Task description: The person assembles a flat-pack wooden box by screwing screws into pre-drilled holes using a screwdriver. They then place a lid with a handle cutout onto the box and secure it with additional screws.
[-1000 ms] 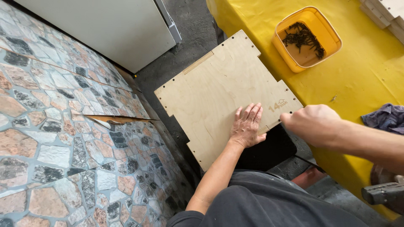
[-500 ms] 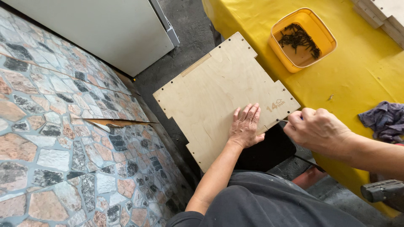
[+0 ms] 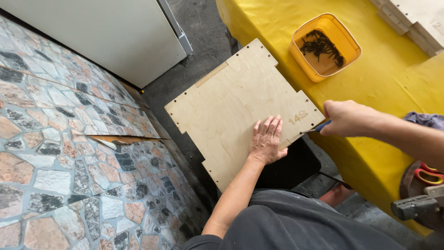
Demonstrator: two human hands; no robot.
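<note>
Your left hand (image 3: 267,139) is spread flat, fingers fanned out, pressing down on the plywood panel (image 3: 236,106). It isn't gripping anything, just pinning the sheet so it doesn't skate around. The panel sits tilted between you and the yellow-covered bench (image 3: 393,78). Its far corner looks like it's leaning against the bench edge, with the near part over a dark boxy thing (image 3: 296,164) by your lap, though I can't tell exactly what's carrying it underneath.

Your right hand (image 3: 348,118) is closed around a blue-handled tool (image 3: 319,127), probably a screwdriver. Its thin tip is right at the panel's near right edge, just beside your left fingertips. Bracing that close to the tip makes sense, since that's where the push goes in.

The panel is pale, smooth ply with a light grain. The outline is notched with tabs, small holes run along the edges, and there's a narrow slot near the top. It's thin and flat, so it'd probably flex if you didn't hold it.

On the bench there's an orange-yellow plastic tub (image 3: 326,46) with rounded corners and a pile of dark screws (image 3: 321,45) in it, well apart from your hands. More pale wood pieces (image 3: 416,21) are stacked at the far corner. The floor to your left is rough multicoloured stone tile (image 3: 60,139).
</note>
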